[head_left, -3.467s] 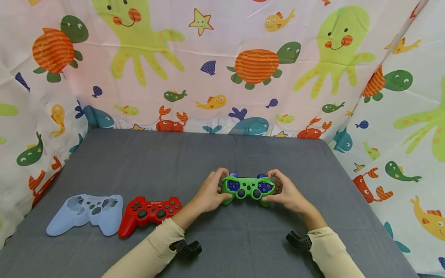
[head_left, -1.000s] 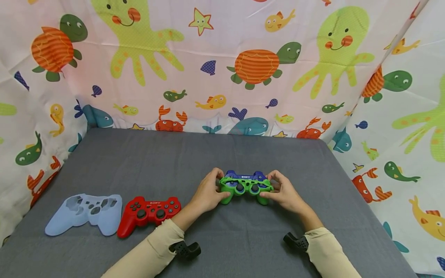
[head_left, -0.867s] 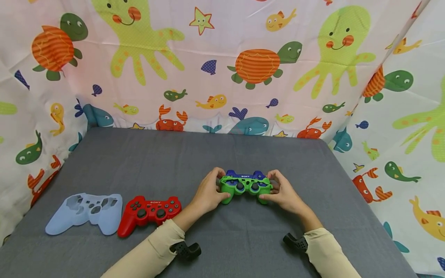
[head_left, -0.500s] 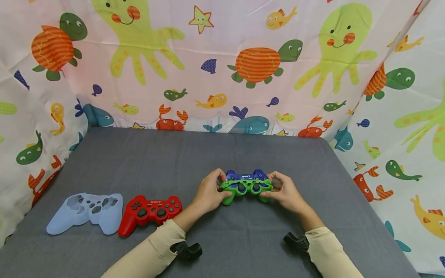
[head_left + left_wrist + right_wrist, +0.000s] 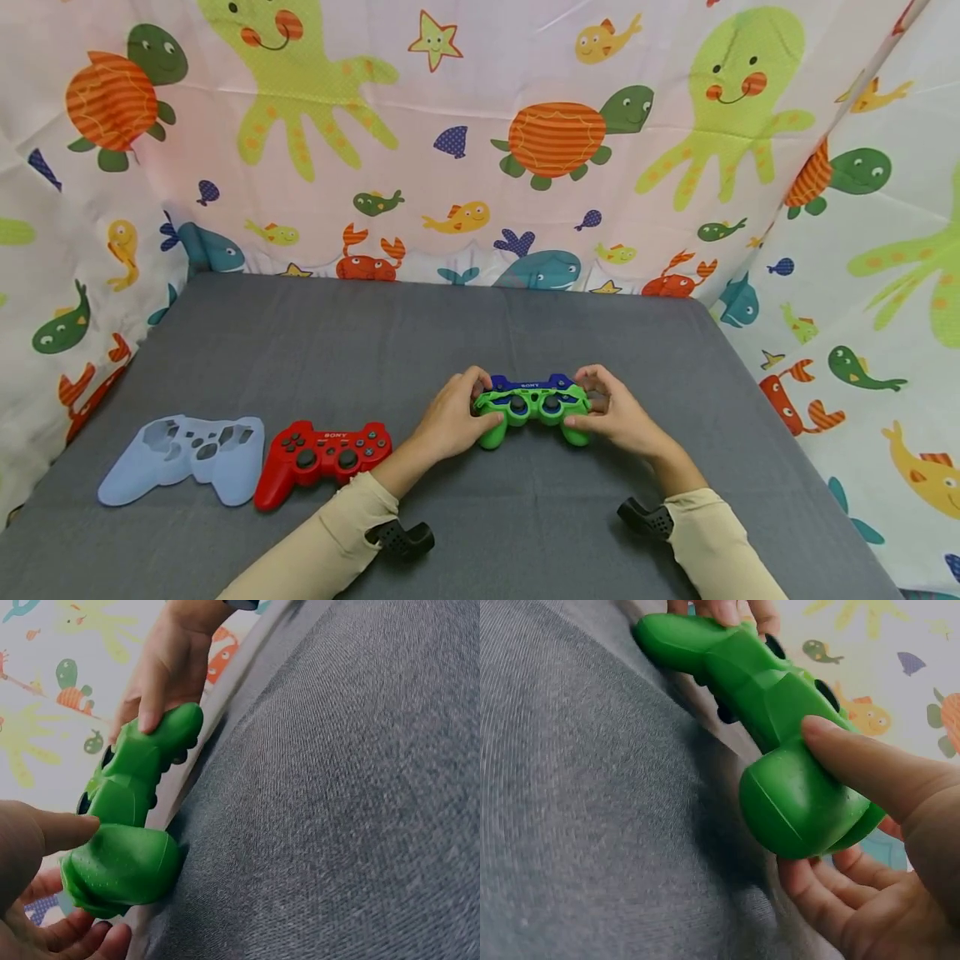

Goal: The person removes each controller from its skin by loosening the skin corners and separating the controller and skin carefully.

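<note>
A blue game controller (image 5: 525, 385) sits in a green silicone cover (image 5: 495, 438), held between both hands over the grey table. The cover's upper edge lies below the controller's top, so the blue strip with the SONY lettering shows. My left hand (image 5: 452, 417) grips the left end, thumb on the near handle and fingers behind. At the right end my right hand (image 5: 621, 417) holds it the same way. Both wrist views show the thumbs on the smooth green handles (image 5: 135, 862) of the cover; in the right wrist view fingers curl beneath the rounded handle (image 5: 799, 802).
Left of the hands, a red game controller (image 5: 321, 457) lies face up, partly behind the left forearm. Beside it lies a pale blue silicone cover (image 5: 180, 458) with cut-outs. A printed curtain (image 5: 450, 100) hangs behind the grey cloth-covered table (image 5: 420, 325).
The green cover's upper edge has come down off the controller's top, baring the blue strip and lettering. Since half a second ago the controller has tilted slightly and less blue shows.
</note>
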Motion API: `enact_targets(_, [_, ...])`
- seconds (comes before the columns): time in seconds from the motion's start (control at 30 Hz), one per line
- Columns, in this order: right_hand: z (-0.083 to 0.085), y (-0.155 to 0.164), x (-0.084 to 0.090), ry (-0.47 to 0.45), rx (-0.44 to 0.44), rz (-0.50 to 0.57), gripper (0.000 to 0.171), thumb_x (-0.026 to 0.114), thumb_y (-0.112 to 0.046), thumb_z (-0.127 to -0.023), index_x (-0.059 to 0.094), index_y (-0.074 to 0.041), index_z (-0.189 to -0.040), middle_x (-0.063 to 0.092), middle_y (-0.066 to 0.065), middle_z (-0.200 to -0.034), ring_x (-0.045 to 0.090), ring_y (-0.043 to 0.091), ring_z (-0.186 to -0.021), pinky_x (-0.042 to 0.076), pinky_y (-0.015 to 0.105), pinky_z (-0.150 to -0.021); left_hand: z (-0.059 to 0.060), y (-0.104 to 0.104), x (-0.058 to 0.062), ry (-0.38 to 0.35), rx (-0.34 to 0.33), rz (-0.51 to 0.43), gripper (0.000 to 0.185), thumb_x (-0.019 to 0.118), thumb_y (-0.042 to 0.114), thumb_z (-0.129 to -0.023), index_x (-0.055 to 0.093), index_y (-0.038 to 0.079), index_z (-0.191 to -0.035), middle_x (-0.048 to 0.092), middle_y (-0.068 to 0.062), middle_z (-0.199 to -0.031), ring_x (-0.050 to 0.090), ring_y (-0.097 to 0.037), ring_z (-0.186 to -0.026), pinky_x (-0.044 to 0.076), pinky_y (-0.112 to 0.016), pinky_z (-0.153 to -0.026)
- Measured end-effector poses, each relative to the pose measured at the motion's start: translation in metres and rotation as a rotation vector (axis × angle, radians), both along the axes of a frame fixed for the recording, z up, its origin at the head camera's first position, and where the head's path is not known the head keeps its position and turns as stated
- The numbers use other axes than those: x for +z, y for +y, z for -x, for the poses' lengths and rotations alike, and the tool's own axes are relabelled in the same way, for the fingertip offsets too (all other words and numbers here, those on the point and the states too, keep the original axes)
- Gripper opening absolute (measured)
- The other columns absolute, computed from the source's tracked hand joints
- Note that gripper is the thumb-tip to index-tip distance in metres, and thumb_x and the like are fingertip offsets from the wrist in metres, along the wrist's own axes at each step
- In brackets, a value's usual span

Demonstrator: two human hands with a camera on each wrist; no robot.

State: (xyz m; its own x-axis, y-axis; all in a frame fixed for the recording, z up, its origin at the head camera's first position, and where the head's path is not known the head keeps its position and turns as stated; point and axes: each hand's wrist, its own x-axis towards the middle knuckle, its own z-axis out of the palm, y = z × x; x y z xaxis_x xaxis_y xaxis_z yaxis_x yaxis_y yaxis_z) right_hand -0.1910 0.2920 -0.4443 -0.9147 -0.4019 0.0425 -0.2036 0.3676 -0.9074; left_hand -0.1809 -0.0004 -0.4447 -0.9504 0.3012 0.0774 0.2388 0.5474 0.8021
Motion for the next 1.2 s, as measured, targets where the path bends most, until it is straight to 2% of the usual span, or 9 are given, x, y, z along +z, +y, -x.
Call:
enact_targets(0.07, [0.000, 0.002, 0.001, -0.009, 0.032, -0.035, 0.070, 0.079, -0.005, -0.086, 0.036, 0.002, -0.141, 0.050, 0.021, -0.128, 0.063, 0.009, -0.094, 0.052, 0.027, -0.069, -0.001, 0.001, 0.000, 0.001, -0.023, -0.001, 0.035, 0.076, 0.028, -0.091, 0.061, 0.020, -0.121, 0.056, -0.005, -0.104, 0.048, -0.018, -0.088, 0.040, -0.033, -0.074])
enact_targets(0.17, [0.000, 0.005, 0.000, -0.007, 0.072, -0.072, 0.077, 0.080, -0.008, -0.086, 0.034, 0.001, -0.147, 0.046, 0.026, -0.138, 0.059, 0.009, -0.101, 0.051, 0.028, -0.069, -0.002, 0.002, 0.000, -0.012, -0.043, -0.026, 0.033, 0.072, 0.028, -0.094, 0.065, 0.023, -0.126, 0.057, -0.005, -0.111, 0.048, -0.019, -0.095, 0.041, -0.035, -0.079])
enact_targets(0.37, [0.000, 0.004, 0.001, -0.022, 0.117, -0.047, 0.067, 0.079, -0.006, -0.086, 0.041, -0.003, -0.142, 0.045, 0.028, -0.139, 0.060, 0.011, -0.108, 0.055, 0.028, -0.078, -0.005, 0.005, 0.001, 0.015, -0.046, -0.056, 0.032, 0.067, 0.030, -0.097, 0.070, 0.024, -0.129, 0.053, -0.006, -0.118, 0.044, -0.022, -0.104, 0.040, -0.038, -0.087])
enact_targets(0.53, [-0.004, -0.002, 0.008, -0.017, 0.123, 0.002, 0.067, 0.080, -0.002, -0.084, 0.042, -0.005, -0.140, 0.042, 0.029, -0.136, 0.066, 0.017, -0.101, 0.058, 0.029, -0.077, -0.007, 0.009, 0.005, 0.083, -0.040, -0.077, 0.027, 0.069, 0.027, -0.097, 0.075, 0.021, -0.123, 0.050, -0.006, -0.120, 0.040, -0.024, -0.106, 0.035, -0.037, -0.088])
enact_targets(0.67, [-0.008, -0.006, 0.015, 0.037, 0.121, -0.022, 0.068, 0.080, -0.001, -0.084, 0.045, -0.007, -0.141, 0.043, 0.026, -0.134, 0.066, 0.017, -0.099, 0.059, 0.028, -0.078, -0.007, 0.012, 0.008, 0.097, -0.022, -0.120, 0.018, 0.072, 0.021, -0.095, 0.079, 0.017, -0.111, 0.050, -0.007, -0.117, 0.042, -0.025, -0.107, 0.036, -0.039, -0.090])
enact_targets(0.8, [-0.011, -0.010, 0.019, 0.086, 0.136, -0.051, 0.067, 0.079, -0.001, -0.085, 0.047, -0.005, -0.144, 0.042, 0.023, -0.130, 0.066, 0.014, -0.099, 0.058, 0.027, -0.079, -0.006, 0.015, 0.010, 0.052, 0.015, -0.172, 0.012, 0.070, 0.015, -0.095, 0.080, 0.011, -0.100, 0.051, -0.009, -0.113, 0.045, -0.028, -0.110, 0.039, -0.045, -0.095])
enact_targets(0.97, [-0.014, -0.016, 0.022, 0.097, 0.136, -0.059, 0.066, 0.079, -0.003, -0.086, 0.049, -0.003, -0.144, 0.043, 0.023, -0.126, 0.066, 0.012, -0.095, 0.058, 0.025, -0.077, -0.007, 0.016, 0.012, -0.062, 0.059, -0.259, 0.014, 0.065, 0.009, -0.098, 0.078, 0.005, -0.098, 0.055, -0.012, -0.119, 0.048, -0.033, -0.119, 0.038, -0.052, -0.105])
enact_targets(1.07, [-0.013, -0.017, 0.020, 0.077, 0.141, -0.048, 0.065, 0.078, -0.002, -0.086, 0.048, 0.000, -0.144, 0.047, 0.025, -0.127, 0.067, 0.012, -0.093, 0.058, 0.025, -0.075, -0.007, 0.015, 0.013, -0.108, 0.061, -0.308, 0.016, 0.061, 0.008, -0.100, 0.076, 0.002, -0.100, 0.058, -0.013, -0.122, 0.051, -0.032, -0.122, 0.038, -0.052, -0.109])
enact_targets(1.2, [-0.010, -0.017, 0.015, 0.033, 0.152, 0.009, 0.065, 0.076, -0.001, -0.087, 0.046, 0.005, -0.144, 0.053, 0.028, -0.128, 0.068, 0.011, -0.089, 0.058, 0.025, -0.072, -0.007, 0.013, 0.013, -0.111, 0.033, -0.344, 0.017, 0.059, 0.007, -0.101, 0.074, 0.000, -0.102, 0.059, -0.014, -0.126, 0.053, -0.032, -0.125, 0.038, -0.052, -0.111])
